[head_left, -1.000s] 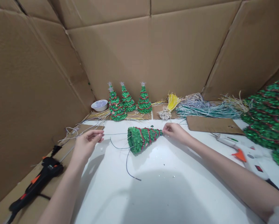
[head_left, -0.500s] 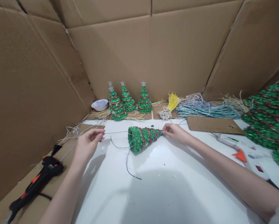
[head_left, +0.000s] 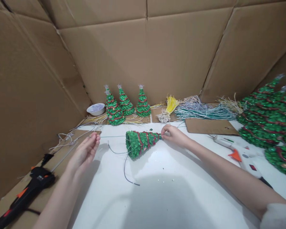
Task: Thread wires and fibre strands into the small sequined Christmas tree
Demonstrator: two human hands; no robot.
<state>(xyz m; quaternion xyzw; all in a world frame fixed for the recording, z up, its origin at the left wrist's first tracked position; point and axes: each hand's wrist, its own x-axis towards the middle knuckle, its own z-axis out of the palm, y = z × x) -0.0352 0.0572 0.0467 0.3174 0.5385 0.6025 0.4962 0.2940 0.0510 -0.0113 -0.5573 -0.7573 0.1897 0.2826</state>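
A small green Christmas tree (head_left: 143,143) with red garland lies on its side, its hollow base facing left and its tip right. My right hand (head_left: 173,135) pinches the tip between thumb and fingers. At the left, my left hand (head_left: 85,151) is closed on the end of a thin dark green wire (head_left: 113,136), which runs straight into the tree's base. Two more wires come out of the base: one curves left, and a dark wire (head_left: 125,173) bends down onto the white tabletop (head_left: 181,197).
Three small trees (head_left: 115,109) stand at the back beside a white bowl (head_left: 96,109). Bundles of yellow stems (head_left: 170,106) and green wires (head_left: 205,112) lie behind a cardboard piece (head_left: 211,126). Glue guns lie left, black (head_left: 39,181), and right, white (head_left: 240,154). Larger trees (head_left: 264,111) stand at right.
The view has shifted slightly right, showing more of the large trees. My left hand has turned, its palm side more visible, still on the wire. My right hand stays at the tip.
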